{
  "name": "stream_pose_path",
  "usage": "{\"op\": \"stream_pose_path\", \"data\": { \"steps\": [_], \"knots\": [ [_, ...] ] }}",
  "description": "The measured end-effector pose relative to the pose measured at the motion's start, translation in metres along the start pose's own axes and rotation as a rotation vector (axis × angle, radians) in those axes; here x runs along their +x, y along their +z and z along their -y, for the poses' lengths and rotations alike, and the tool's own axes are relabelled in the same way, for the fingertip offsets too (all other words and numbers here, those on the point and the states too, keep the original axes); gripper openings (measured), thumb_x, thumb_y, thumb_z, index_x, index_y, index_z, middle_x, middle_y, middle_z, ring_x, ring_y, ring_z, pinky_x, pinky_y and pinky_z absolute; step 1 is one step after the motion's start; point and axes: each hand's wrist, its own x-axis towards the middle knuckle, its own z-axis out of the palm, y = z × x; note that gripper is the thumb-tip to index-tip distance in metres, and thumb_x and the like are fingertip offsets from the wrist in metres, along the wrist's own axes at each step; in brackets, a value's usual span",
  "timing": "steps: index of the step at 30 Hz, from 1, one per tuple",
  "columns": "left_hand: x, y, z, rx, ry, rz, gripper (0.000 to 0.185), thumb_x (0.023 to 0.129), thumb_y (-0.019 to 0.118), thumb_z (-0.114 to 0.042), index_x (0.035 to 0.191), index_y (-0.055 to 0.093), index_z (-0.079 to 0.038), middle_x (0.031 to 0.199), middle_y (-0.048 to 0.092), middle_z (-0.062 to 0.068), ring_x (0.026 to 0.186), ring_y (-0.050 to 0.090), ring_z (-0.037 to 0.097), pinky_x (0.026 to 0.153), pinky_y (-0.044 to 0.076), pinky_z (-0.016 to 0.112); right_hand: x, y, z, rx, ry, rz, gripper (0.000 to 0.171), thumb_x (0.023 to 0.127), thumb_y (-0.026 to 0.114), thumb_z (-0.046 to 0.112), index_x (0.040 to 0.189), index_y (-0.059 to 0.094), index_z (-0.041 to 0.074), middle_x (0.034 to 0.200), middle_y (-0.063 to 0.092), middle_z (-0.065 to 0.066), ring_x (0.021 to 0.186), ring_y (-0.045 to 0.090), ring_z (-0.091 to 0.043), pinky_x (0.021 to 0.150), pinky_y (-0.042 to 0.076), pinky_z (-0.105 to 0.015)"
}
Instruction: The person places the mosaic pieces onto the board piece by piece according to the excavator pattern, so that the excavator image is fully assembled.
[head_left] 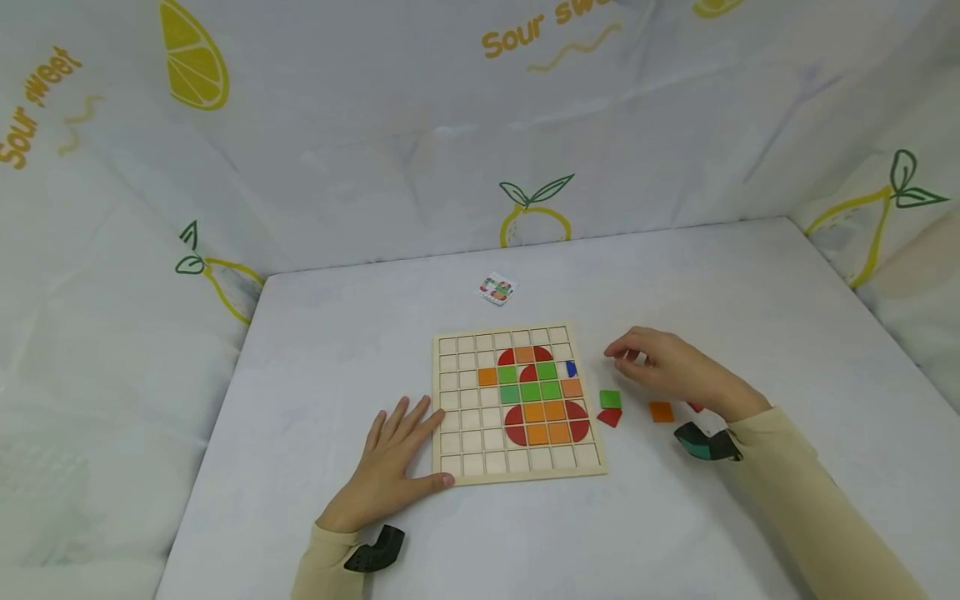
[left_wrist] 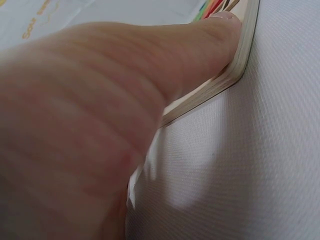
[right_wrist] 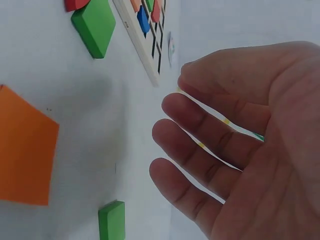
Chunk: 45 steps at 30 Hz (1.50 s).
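Square, gridded pale-wood board (head_left: 470, 399) on white counter (head_left: 300, 375), bearing red quarter-round tiles (head_left: 579, 430) and green square tiles (head_left: 530, 392); left hand (head_left: 392, 467) touching its left edge, right hand (head_left: 671, 365) beyond its right; both grips released.

From the head, one camera looks forward and down on a gridded wooden board (head_left: 469, 418); both wrist views, close in, share its edge (at frame top).

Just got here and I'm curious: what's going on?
A person's left hand touches the near left corner of a wooden grid board, partly filled with colored tiles. Their right hand hovers to the board's right, with nothing visible in it, near loose tiles. A small card lies beyond the board.
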Motion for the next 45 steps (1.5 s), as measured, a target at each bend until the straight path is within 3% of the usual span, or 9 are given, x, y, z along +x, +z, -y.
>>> {"op": "stream_pose_path", "data": {
  "steps": [6,14,18,21,30,37,45],
  "knots": [
    [0.0,0.001,0.0,-0.005,0.01,-0.014,0.094,0.085,0.071,-0.063,0.161,0.03,-0.025,0.172,0.012,-0.003,0.161,-0.005,0.027,0.128,-0.01,0.053,-0.008,0.0,-0.006,-0.036,0.031,0.031,0.025,0.098,0.064,0.014,0.12,0.071,0.006,0.11,0.069,-0.004,0.101,0.06,-0.02,0.082,0.057,-0.029],
    [0.0,0.001,-0.001,-0.006,-0.002,0.002,0.094,0.085,0.07,-0.063,0.161,0.03,-0.026,0.172,0.009,-0.004,0.161,-0.006,0.027,0.127,-0.011,0.054,-0.019,-0.004,-0.022,-0.068,0.104,0.04,0.027,0.097,0.063,0.015,0.122,0.07,0.008,0.123,0.063,-0.011,0.099,0.054,-0.022,0.069,0.054,-0.026],
    [0.0,0.0,-0.001,-0.003,-0.004,-0.001,0.094,0.085,0.071,-0.062,0.161,0.03,-0.025,0.172,0.01,-0.004,0.161,-0.005,0.027,0.127,-0.01,0.054,-0.024,-0.007,-0.03,-0.103,0.099,0.014,0.028,0.095,0.066,0.013,0.122,0.07,0.006,0.127,0.062,-0.015,0.107,0.054,-0.028,0.08,0.059,-0.04],
    [-0.001,0.001,-0.001,-0.004,-0.003,-0.005,0.093,0.085,0.071,-0.062,0.161,0.031,-0.025,0.172,0.011,-0.004,0.161,-0.005,0.028,0.127,-0.01,0.054,-0.027,-0.01,-0.036,-0.135,0.085,-0.004,0.03,0.093,0.069,0.012,0.122,0.069,0.004,0.125,0.063,-0.017,0.114,0.053,-0.032,0.093,0.055,-0.051],
    [-0.001,0.0,-0.002,0.005,0.006,-0.016,0.093,0.085,0.072,-0.06,0.161,0.031,-0.024,0.172,0.012,-0.003,0.161,-0.004,0.028,0.128,-0.009,0.054,-0.035,-0.015,-0.044,-0.223,0.224,0.039,0.044,0.091,0.072,0.018,0.129,0.062,-0.002,0.129,0.057,-0.027,0.113,0.052,-0.041,0.091,0.055,-0.061],
    [-0.002,0.0,-0.002,0.008,0.006,-0.02,0.093,0.085,0.072,-0.06,0.16,0.032,-0.024,0.172,0.013,-0.002,0.161,-0.003,0.028,0.128,-0.009,0.054,-0.038,-0.018,-0.047,-0.242,0.293,0.091,0.045,0.089,0.074,0.019,0.126,0.061,-0.003,0.111,0.061,-0.021,0.091,0.059,-0.027,0.07,0.059,-0.046],
    [-0.001,0.001,-0.001,0.002,0.012,-0.031,0.093,0.084,0.071,-0.061,0.16,0.033,-0.025,0.172,0.014,-0.002,0.161,-0.003,0.028,0.127,-0.009,0.054,-0.037,-0.019,-0.046,-0.192,0.262,0.099,0.033,0.09,0.071,0.012,0.119,0.064,-0.003,0.097,0.064,-0.011,0.082,0.058,-0.02,0.071,0.057,-0.04]
  ]
}}
